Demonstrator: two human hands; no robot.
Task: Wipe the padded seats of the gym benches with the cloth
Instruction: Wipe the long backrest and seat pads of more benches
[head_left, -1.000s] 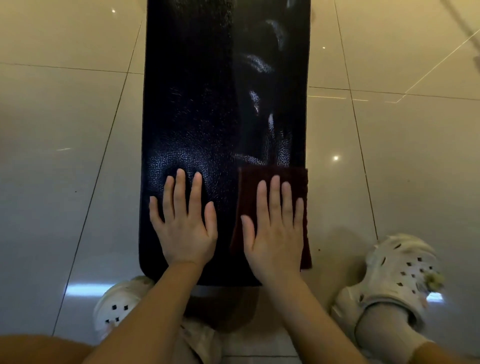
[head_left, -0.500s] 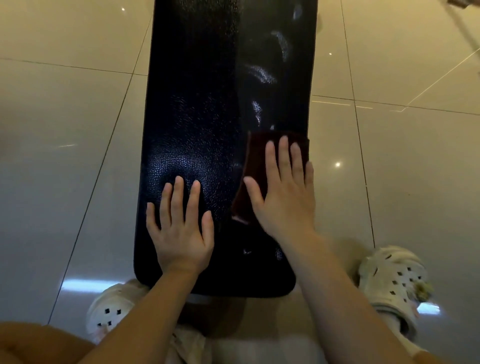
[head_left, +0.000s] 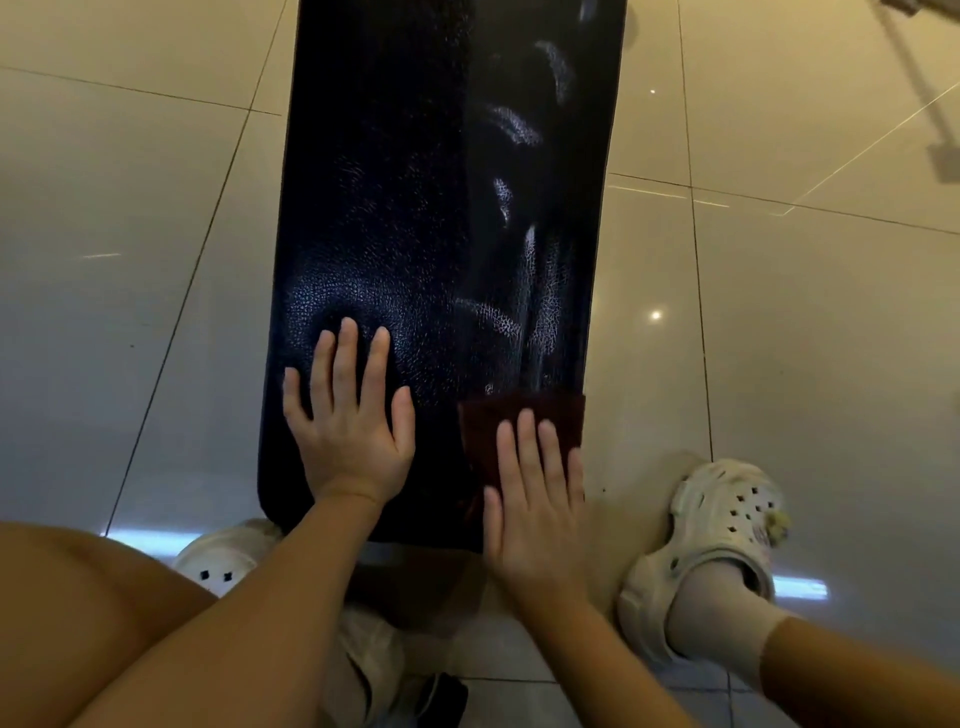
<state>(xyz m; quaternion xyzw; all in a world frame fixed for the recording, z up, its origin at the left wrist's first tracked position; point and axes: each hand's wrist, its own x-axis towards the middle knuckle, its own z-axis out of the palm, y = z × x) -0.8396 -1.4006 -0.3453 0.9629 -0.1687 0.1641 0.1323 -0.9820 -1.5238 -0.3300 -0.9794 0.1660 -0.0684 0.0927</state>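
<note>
Under the flat right hand, fingers straight: dark maroon cloth, pressed onto the near right corner of the black padded leather surface. Beside it, left hand, spread open, pressing bare padding. Grasping nothing.

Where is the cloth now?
In the head view, the cloth lies flat under the right hand, at the near right corner of the bench seat.
</note>
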